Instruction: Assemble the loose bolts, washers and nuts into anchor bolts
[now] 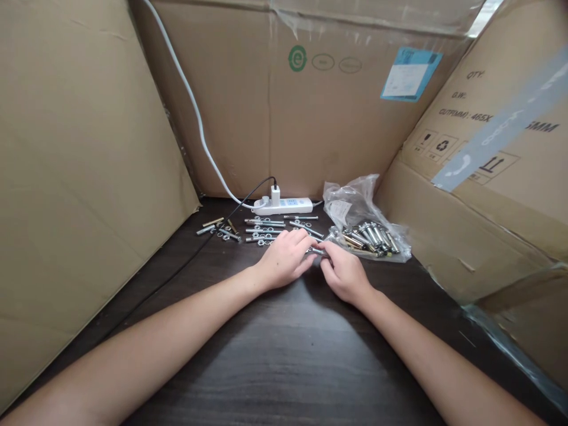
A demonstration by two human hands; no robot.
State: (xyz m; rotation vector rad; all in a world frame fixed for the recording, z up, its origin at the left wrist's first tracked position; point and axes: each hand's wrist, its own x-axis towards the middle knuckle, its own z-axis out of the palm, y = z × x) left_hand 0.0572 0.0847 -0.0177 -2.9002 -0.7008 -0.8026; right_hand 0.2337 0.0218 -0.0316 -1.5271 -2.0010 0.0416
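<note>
An expansion bolt (316, 251) of silver metal lies crosswise between my two hands, low over the tabletop. My right hand (345, 270) pinches its right end between thumb and bent fingers. Around its left end curl the thumb and fingers of my left hand (286, 259); their exact contact is partly hidden. Just beyond my hands, disassembled bolts (266, 223) lie in rows with nuts and washers (261, 235) beside them. Part of the nearest row disappears behind my left hand. To the right, a clear plastic bag (355, 198) holds several more expansion bolts (375, 236).
At the back stands a white power strip (288, 206) with a charger (276, 194) plugged in. A black cable (199, 248) crosses the left side of the dark table (284, 361). Loose sleeves and bolts (217, 228) lie at left. Cardboard walls (231, 106) enclose three sides.
</note>
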